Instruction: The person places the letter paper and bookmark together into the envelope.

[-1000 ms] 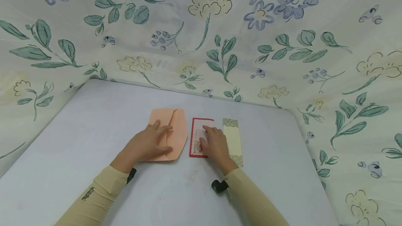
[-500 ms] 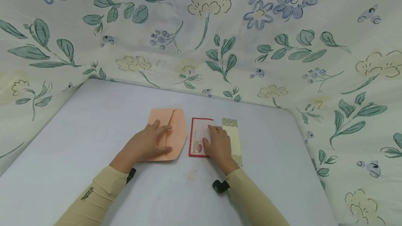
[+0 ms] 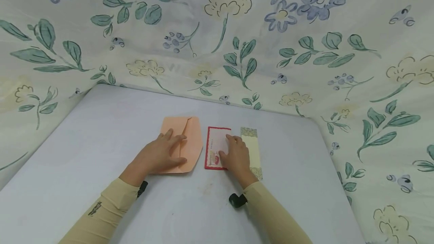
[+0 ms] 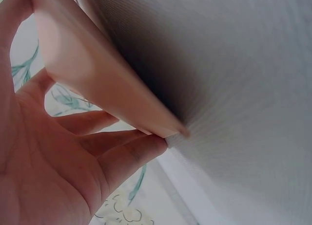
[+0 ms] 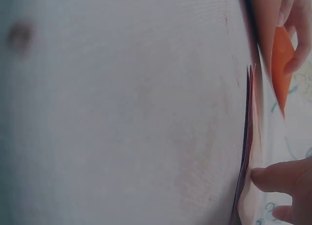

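Note:
A peach paper envelope [image 3: 192,144] lies on the white table with a folded flap edge running down it. My left hand [image 3: 157,155] rests on its left part, fingers spread. In the left wrist view the fingertips touch the envelope [image 4: 92,74] along its edge. To the right lies a red-bordered card [image 3: 216,140] with small print and a picture near its lower left corner. My right hand [image 3: 238,157] rests over the card's right side and hides it; in the right wrist view the thumb [image 5: 275,177] touches the card [image 5: 250,122].
A cream paper strip [image 3: 252,151] with glittery gold ends lies right of the card, partly behind the right hand. The white table [image 3: 183,210] meets a floral cloth [image 3: 190,37] at the back and sides. A black wrist camera [image 3: 238,201] sits under the right sleeve.
My right hand has shifted slightly right over the card, uncovering more of its print and picture. The left hand and the envelope have stayed in place.

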Action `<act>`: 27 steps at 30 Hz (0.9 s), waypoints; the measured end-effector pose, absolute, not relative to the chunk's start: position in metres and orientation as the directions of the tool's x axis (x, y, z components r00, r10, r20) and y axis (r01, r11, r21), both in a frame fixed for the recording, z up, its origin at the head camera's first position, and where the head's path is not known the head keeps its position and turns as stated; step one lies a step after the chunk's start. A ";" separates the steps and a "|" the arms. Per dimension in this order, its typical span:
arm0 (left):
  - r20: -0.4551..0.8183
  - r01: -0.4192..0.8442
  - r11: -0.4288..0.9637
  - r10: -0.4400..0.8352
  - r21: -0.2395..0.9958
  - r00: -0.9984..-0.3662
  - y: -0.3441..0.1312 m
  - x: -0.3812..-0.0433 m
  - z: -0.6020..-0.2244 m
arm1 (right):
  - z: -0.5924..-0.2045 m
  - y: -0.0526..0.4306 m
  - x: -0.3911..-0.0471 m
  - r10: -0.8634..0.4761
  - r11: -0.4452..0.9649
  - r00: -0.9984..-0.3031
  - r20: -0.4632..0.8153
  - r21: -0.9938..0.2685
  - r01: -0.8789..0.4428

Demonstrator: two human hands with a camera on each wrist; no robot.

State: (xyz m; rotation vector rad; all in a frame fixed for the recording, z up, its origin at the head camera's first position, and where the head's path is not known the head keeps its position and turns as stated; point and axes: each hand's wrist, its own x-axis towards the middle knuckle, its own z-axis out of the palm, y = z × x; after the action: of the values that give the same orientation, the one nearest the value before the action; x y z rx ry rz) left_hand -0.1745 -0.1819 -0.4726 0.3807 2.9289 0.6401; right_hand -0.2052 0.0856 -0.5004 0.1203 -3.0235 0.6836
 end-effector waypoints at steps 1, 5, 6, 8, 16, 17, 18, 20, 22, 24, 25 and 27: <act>-0.060 0.221 0.879 0.271 0.422 -0.961 -0.182 -0.174 -0.472 | -0.500 0.085 -0.206 -0.063 0.897 -0.996 0.058 -0.434 -0.082; -0.055 0.230 0.879 0.277 0.418 -0.959 -0.183 -0.174 -0.472 | -0.501 0.085 -0.207 -0.046 0.878 -0.997 0.061 -0.474 -0.070; -0.055 0.230 0.879 0.278 0.418 -0.959 -0.183 -0.174 -0.472 | -0.501 0.085 -0.207 -0.042 0.871 -0.997 0.058 -0.486 -0.066; -0.057 0.231 0.878 0.279 0.420 -0.958 -0.183 -0.174 -0.471 | -0.501 0.085 -0.207 -0.036 0.853 -0.998 0.048 -0.518 -0.056; -0.055 0.230 0.876 0.279 0.424 -0.959 -0.182 -0.174 -0.470 | -0.497 0.085 -0.206 -0.028 0.816 -1.000 0.001 -0.578 -0.024; -0.055 0.230 0.876 0.278 0.424 -0.959 -0.182 -0.174 -0.470 | -0.498 0.085 -0.206 -0.030 0.814 -1.000 0.001 -0.580 -0.024; -0.054 0.230 0.876 0.278 0.424 -0.959 -0.182 -0.174 -0.470 | -0.498 0.085 -0.206 -0.031 0.814 -1.000 0.001 -0.581 -0.026; -0.055 0.229 0.877 0.277 0.422 -0.959 -0.182 -0.174 -0.471 | -0.498 0.086 -0.206 -0.033 0.808 -0.999 -0.008 -0.588 -0.022; -0.056 0.228 0.878 0.275 0.421 -0.960 -0.182 -0.174 -0.472 | -0.498 0.086 -0.206 -0.033 0.806 -0.999 -0.018 -0.592 -0.016; -0.059 0.226 0.879 0.275 0.420 -0.960 -0.182 -0.174 -0.471 | -0.498 0.086 -0.207 -0.030 0.805 -0.999 -0.030 -0.594 -0.006; -0.061 0.224 0.879 0.274 0.420 -0.960 -0.182 -0.174 -0.471 | -0.498 0.086 -0.207 -0.027 0.804 -0.999 -0.038 -0.594 0.001; -0.061 0.224 0.880 0.274 0.419 -0.960 -0.182 -0.174 -0.471 | -0.499 0.086 -0.207 -0.025 0.805 -0.999 -0.047 -0.593 0.008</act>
State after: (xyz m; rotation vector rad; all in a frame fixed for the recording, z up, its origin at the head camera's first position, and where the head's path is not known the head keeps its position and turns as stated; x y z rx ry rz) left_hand -0.1740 -0.1818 -0.4706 0.3899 2.9304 0.6310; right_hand -0.2071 0.0857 -0.4987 0.0142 -3.0343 0.9969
